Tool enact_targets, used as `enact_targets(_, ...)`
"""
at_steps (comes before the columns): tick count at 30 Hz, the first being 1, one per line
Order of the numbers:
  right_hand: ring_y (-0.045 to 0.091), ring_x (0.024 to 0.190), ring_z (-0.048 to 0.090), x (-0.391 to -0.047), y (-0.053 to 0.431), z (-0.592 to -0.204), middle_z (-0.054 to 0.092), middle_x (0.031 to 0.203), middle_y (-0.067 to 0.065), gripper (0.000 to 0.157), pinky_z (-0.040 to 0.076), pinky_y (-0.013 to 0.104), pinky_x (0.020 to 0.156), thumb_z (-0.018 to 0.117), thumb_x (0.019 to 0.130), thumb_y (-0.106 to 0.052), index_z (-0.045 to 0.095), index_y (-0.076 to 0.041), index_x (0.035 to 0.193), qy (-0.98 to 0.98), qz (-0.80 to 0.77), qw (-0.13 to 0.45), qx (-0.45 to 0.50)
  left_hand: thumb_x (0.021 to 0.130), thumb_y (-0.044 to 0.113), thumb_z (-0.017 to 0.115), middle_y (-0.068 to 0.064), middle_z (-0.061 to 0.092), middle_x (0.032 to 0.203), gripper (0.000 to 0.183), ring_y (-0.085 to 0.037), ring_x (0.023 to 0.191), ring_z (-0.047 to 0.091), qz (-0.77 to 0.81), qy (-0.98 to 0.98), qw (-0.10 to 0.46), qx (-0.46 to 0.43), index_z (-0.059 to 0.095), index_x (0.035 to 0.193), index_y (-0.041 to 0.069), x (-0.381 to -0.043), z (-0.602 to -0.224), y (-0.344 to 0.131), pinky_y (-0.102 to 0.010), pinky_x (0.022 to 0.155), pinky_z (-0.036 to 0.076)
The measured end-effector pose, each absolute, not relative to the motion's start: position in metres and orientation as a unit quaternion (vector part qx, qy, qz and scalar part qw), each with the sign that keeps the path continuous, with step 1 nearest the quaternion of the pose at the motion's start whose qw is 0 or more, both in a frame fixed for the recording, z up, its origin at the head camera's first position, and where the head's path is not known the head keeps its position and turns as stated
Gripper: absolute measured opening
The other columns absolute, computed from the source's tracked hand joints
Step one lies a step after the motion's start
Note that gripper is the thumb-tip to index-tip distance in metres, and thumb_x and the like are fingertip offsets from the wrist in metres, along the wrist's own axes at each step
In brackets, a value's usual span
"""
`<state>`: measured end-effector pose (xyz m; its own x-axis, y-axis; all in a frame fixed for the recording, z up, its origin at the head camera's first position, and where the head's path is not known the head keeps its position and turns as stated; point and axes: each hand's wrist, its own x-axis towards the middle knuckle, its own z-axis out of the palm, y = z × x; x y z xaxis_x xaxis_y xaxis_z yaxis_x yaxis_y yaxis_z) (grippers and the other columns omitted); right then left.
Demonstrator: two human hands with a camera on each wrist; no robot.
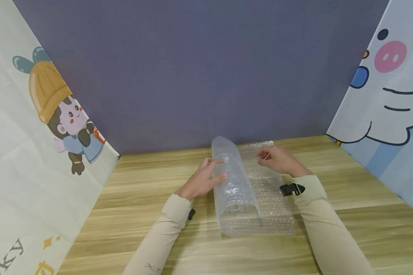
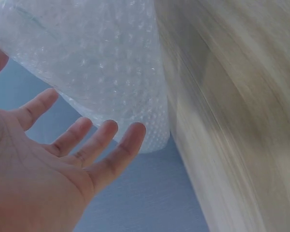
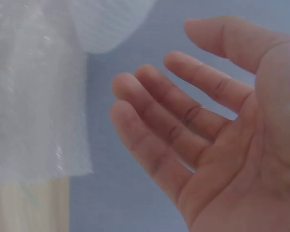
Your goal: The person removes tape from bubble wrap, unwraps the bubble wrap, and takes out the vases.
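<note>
A sheet of clear bubble wrap (image 1: 270, 198) lies on the wooden table, its left side folded over into a loose roll. Inside the roll, a round rim (image 1: 236, 207) shows at the near end; what it belongs to is blurred by the wrap. My left hand (image 1: 201, 179) is at the roll's left side, thumb and index finger lying against it; in the left wrist view its fingers are spread beside the bubble wrap (image 2: 101, 58). Over the flat part on the right hovers my right hand (image 1: 278, 159), fingers loosely bent. Nothing is in this hand (image 3: 217, 125) in the right wrist view.
A dark grey-blue panel (image 1: 192, 76) stands along the back edge of the wooden table (image 1: 141, 214). White cartoon-printed panels flank it, one on the left (image 1: 13, 126) and one on the right (image 1: 399, 114). Black straps (image 1: 292, 189) show at the cuffs.
</note>
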<state>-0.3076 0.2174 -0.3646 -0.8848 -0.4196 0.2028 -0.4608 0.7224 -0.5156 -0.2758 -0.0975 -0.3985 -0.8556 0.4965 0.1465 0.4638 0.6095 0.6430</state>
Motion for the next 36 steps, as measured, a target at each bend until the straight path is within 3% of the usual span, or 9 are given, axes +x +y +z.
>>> enact_targets(5,0.028,0.091,0.071,-0.315,0.207,-0.383,0.074,0.099,0.014,0.022,0.06,0.043,0.08,0.069,0.094,-0.01,0.07,0.003,0.111,-0.923,0.279,0.022,0.262,0.102,0.057,0.051,-0.005,0.036,0.153,0.061,-0.023,0.114,0.058,0.352,0.895,0.022,0.272,0.038,0.157,0.033,-0.274,-0.396,-0.097,-0.049,0.101,0.051)
enact_targets(14,0.033,0.098,0.07,-0.318,0.198,-0.402,0.072,0.109,0.022,0.024,0.059,0.05,0.087,0.068,0.092,-0.01,0.067,0.003,0.112,-0.925,0.273,-0.018,0.264,0.104,0.048,0.053,-0.007,0.034,0.157,0.053,-0.031,0.14,0.047,0.34,0.899,0.012,0.278,0.043,0.155,0.034,-0.273,-0.392,-0.094,-0.056,0.114,0.043)
enact_targets(23,0.04,0.11,0.067,-0.321,0.197,-0.41,0.071,0.115,0.023,0.028,0.054,0.055,0.097,0.07,0.09,-0.009,0.067,0.004,0.115,-0.93,0.244,-0.047,0.27,0.104,0.042,0.053,-0.005,0.04,0.154,0.05,-0.029,0.135,0.051,0.323,0.905,0.002,0.276,0.047,0.152,0.031,-0.276,-0.393,-0.093,-0.052,0.112,0.045)
enact_targets(36,0.029,0.096,0.063,-0.338,0.207,-0.412,0.065,0.104,0.014,0.033,0.055,0.049,0.09,0.081,0.083,-0.012,0.07,0.002,0.11,-0.936,0.215,-0.056,0.274,0.104,0.04,0.053,-0.002,0.049,0.149,0.049,-0.027,0.137,0.05,0.301,0.915,-0.012,0.269,0.05,0.151,0.029,-0.287,-0.388,-0.085,-0.05,0.113,0.045)
